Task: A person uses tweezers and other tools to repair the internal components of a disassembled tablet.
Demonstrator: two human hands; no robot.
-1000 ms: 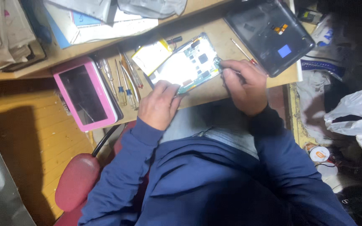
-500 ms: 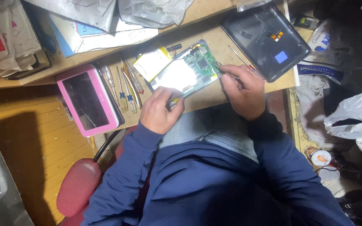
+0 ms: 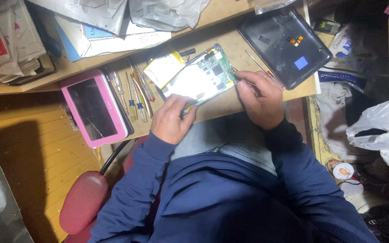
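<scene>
An opened tablet (image 3: 201,76) lies on the wooden desk (image 3: 230,101) with its green circuit board and silvery inner plate facing up. A yellow-edged battery pack (image 3: 163,68) rests at its upper left. My left hand (image 3: 172,119) grips the tablet's near left corner. My right hand (image 3: 257,96) rests at the tablet's right edge, fingers pinched on a thin tool that is mostly hidden. The dark back cover (image 3: 284,42) lies to the right of the tablet.
A pink-framed tablet (image 3: 94,109) lies at the left, with several small screwdrivers (image 3: 133,92) between it and the open tablet. Papers and plastic bags (image 3: 113,22) crowd the far side. A red chair (image 3: 84,200) and white bag (image 3: 383,130) flank me.
The view has shifted slightly. My left hand slid along the tablet's near left corner, and my right hand stayed at the right edge with small finger movements.
</scene>
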